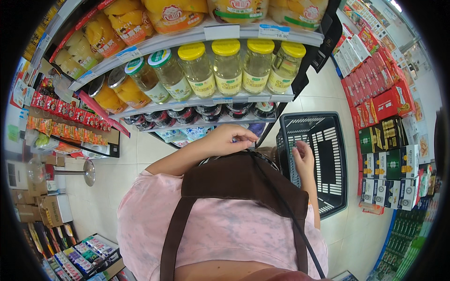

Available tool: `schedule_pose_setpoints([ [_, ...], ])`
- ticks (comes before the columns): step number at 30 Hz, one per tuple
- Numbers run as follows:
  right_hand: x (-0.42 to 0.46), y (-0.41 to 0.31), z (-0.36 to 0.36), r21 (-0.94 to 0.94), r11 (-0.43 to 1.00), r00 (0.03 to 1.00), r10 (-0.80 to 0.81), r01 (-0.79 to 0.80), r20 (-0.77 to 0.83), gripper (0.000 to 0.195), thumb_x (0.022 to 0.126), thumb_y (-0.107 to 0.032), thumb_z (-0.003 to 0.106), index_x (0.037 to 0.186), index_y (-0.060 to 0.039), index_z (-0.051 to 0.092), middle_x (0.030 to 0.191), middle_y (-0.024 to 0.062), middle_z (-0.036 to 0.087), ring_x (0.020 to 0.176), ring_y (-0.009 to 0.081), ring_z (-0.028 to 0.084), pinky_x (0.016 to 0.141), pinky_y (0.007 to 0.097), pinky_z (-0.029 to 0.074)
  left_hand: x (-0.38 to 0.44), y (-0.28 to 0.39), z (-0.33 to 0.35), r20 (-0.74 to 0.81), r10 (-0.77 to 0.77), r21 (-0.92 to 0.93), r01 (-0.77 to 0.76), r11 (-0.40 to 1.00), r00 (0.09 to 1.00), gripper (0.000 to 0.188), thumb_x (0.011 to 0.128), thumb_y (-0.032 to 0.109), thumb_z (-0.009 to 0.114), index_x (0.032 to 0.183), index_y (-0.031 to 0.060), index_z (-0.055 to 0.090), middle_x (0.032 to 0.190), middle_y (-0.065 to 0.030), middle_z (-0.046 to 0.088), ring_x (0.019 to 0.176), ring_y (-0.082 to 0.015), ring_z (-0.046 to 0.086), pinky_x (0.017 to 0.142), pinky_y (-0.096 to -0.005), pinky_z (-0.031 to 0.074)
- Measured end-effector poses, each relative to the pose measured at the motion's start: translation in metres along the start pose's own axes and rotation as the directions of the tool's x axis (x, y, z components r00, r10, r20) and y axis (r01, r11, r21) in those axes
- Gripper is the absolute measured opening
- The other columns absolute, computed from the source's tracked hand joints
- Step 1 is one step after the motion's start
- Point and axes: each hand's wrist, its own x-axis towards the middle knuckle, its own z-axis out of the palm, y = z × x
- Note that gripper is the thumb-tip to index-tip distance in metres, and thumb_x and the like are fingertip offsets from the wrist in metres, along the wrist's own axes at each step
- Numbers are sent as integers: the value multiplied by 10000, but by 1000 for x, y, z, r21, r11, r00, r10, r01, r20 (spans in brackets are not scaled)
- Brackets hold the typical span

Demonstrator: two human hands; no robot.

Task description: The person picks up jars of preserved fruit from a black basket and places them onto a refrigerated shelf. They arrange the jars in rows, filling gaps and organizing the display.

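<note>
My left hand point(235, 139) is in front of my body above the brown apron point(225, 179), its fingers slightly curled and nothing seen in them. To its right, my right hand point(303, 157) hangs over the near side of a dark plastic shopping basket point(340, 158), fingers loosely bent, with no object visible in it. Whether it touches the basket's rim, I cannot tell. Ahead, a shelf carries glass jars with yellow lids point(226, 68), two jars with green-and-white lids point(168, 77) and jars of orange fruit point(128, 89). Dark-lidded jars point(210, 111) stand on the tier below.
Large fruit jars point(175, 15) fill the upper shelf. Stacked red boxes point(378, 80) and beer cartons point(390, 161) line the right side. On the left are hanging snack packets point(70, 131), a metal post on a round base point(89, 172) and cardboard boxes point(49, 210).
</note>
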Motion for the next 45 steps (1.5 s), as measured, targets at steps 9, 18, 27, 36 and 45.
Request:
schedule_pose_setpoints([
  [9,-16,-13,-8,-248,962,971,-57,116,233,348,791,-222,642,1065,-16,580,1036,178,594,984,324,561,847,379,444,22,24,40,115,20,113,-33,993,993,236,835,171,606,1046,73,642,959,-93,654,877,-203,614,766,-314,477],
  [18,-32,8,-28,-249,967,957,17,58,289,356,788,-223,648,1068,-15,580,1019,186,601,955,308,586,827,371,464,5,21,54,26,-25,121,21,992,999,262,823,184,607,1055,66,639,963,-113,637,843,-199,635,747,-299,493],
  [27,-28,-2,-16,-316,946,939,40,75,341,372,783,-230,658,1077,-14,585,1048,198,597,984,319,579,838,380,458,-5,16,53,47,-36,132,30,991,998,254,835,190,614,1058,69,638,972,-92,653,866,-181,634,773,-300,491],
  [36,-35,-6,1,-384,923,971,76,18,228,381,785,-215,655,1109,-31,573,1098,193,580,1060,339,532,914,384,414,-26,5,14,67,24,114,-32,993,997,251,829,179,614,1045,54,636,952,-89,656,838,-186,641,744,-313,494],
  [45,-20,-56,33,-458,857,969,-242,236,47,319,779,-130,638,1062,-5,562,1055,193,569,989,364,525,872,406,407,-65,-17,-28,6,27,85,-27,996,1000,259,815,186,612,1041,62,642,916,-106,656,813,-182,650,718,-309,500],
])
